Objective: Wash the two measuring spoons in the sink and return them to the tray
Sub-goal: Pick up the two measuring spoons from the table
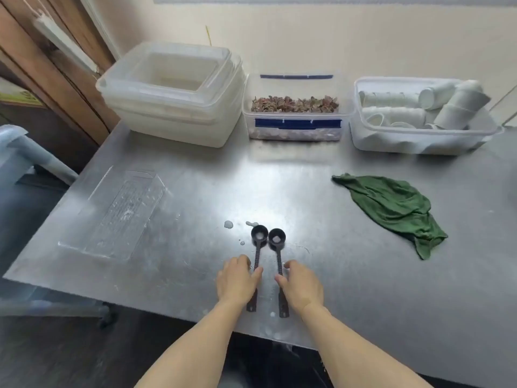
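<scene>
Two black measuring spoons lie side by side on the steel table, bowls pointing away from me. My left hand (236, 280) rests over the handle of the left spoon (258, 236), thumb touching it. The handle of the right spoon (277, 238) lies under my right hand (302, 285), whose thumb touches it. Both bowls hold a little white residue or water. I cannot tell whether the fingers are closed around the handles. A clear plastic tray (112, 217) lies flat on the table to the left of the spoons. No sink is in view.
A crumpled green cloth (391, 208) lies to the right. Along the back wall stand stacked white tubs (173, 119), a clear box of dried petals (293, 110) and a bin of white cups (419, 113). Water drops (228, 224) sit near the spoon bowls.
</scene>
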{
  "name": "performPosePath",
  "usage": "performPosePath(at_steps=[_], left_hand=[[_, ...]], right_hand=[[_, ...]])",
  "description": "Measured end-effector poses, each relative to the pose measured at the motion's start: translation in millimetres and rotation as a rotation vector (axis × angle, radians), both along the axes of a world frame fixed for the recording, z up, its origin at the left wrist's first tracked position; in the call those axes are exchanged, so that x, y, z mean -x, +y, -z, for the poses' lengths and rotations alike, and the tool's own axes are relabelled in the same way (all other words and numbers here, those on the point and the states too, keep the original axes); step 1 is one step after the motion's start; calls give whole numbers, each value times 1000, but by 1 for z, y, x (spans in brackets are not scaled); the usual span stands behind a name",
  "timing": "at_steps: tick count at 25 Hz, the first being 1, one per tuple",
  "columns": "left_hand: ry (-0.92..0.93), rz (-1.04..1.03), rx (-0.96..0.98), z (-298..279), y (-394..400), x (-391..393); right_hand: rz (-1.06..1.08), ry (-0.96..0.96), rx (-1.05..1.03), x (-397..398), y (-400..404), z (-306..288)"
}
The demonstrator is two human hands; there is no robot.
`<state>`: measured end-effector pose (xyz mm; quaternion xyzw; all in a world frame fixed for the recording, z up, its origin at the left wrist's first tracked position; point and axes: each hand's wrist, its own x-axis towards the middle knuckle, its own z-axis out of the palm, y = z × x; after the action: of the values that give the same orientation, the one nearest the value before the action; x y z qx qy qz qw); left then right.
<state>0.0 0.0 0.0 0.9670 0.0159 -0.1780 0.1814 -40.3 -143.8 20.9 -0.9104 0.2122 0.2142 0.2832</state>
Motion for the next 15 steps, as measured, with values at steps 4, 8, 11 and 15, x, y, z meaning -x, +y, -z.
performPosePath(at_steps=[4, 8, 11, 15], left_hand=[[107, -72, 58, 5, -2, -10], [159, -70, 50, 8, -4, -18], [200, -60, 65, 10, -3, -24], [293, -33, 151, 12, 6, -30]], right_hand=[[70, 50, 13, -15, 1, 11], [190, 117, -37, -28, 4, 18], [296, 129, -111, -32, 5, 23], [415, 137, -236, -35, 3, 28]])
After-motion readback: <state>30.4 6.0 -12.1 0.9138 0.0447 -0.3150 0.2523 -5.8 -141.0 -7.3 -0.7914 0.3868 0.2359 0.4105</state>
